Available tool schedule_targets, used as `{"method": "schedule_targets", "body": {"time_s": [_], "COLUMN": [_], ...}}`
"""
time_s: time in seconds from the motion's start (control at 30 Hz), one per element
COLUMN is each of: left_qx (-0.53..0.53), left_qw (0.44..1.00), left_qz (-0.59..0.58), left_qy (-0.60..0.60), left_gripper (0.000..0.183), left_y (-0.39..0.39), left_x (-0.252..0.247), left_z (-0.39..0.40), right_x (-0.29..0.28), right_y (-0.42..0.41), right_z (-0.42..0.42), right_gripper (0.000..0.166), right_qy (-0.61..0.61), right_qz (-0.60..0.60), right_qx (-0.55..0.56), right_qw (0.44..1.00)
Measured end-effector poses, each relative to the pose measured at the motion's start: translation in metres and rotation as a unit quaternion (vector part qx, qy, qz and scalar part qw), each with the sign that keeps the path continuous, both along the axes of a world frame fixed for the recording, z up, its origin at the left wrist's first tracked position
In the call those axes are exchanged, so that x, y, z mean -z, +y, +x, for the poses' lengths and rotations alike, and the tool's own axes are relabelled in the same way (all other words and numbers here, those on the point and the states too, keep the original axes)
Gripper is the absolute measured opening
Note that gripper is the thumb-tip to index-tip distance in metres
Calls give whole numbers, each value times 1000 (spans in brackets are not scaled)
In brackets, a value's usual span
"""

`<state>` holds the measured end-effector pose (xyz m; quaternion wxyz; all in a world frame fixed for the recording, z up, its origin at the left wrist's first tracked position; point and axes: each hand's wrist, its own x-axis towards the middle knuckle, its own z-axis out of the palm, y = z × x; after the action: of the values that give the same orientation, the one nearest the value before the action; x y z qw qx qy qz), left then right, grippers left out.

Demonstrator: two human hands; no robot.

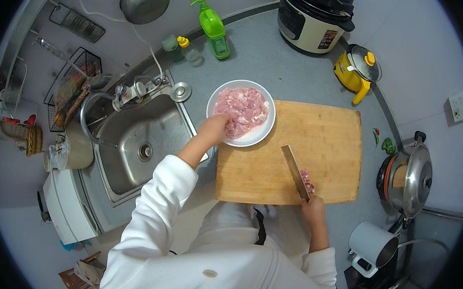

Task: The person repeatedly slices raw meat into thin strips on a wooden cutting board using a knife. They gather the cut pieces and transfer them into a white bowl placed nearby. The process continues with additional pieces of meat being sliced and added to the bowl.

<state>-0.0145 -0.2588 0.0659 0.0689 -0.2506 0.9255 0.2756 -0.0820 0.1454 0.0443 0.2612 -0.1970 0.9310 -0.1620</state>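
A white bowl (271, 125) of raw, pale pink sliced meat (245, 107) stands at the far left corner of the wooden cutting board (253, 173), partly over it. Over the bowl's near left rim reaches my left hand (215, 129), its fingertips at the meat. Whether they pinch a piece is hidden. My right hand (313, 208) grips the handle of a kitchen cleaver (294, 170) at the board's near edge. The blade points away and slants left, close to the board. A short row of small chopped meat pieces (307, 180) lies along its right side.
Left of the board is a steel sink (135, 150) with a curved faucet (84, 113). Behind stand a green pump bottle (214, 30), a pressure cooker (312, 28) and a yellow electric pot (351, 72). Green peppers (388, 146), a lidded pot (408, 181) and a white enamel mug (370, 244) are right.
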Motion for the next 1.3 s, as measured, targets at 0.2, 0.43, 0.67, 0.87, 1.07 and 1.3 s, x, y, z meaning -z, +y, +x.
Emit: {"method": "schedule_targets", "body": {"time_s": [0.2,0.43,0.67,0.87,1.07,1.3], "left_qx": [-151,-267,-258,-274,-62,-128], "left_qw": [924,761,741,783,878,839], "left_qz": [323,560,591,521,463,529], "left_qy": [140,189,190,201,102,0], "left_gripper": [16,15,17,20,28,29], "left_y": [-12,-3,-7,17,92,189], "left_x": [4,1,8,-8,-38,43], "left_z": [8,11,2,-7,-19,-16], "right_x": [-19,4,7,-10,6,6], "right_y": [-14,-3,20,22,34,35], "right_z": [4,2,-22,-22,-27,-31], "right_gripper": [25,25,32,34,33,30], "right_qy": [-72,-54,-39,-74,-86,-115], "right_qz": [-9,-111,-28,-57,-89,-75], "right_qx": [-24,36,36,57,35,36], "right_qw": [997,992,998,994,992,990]}}
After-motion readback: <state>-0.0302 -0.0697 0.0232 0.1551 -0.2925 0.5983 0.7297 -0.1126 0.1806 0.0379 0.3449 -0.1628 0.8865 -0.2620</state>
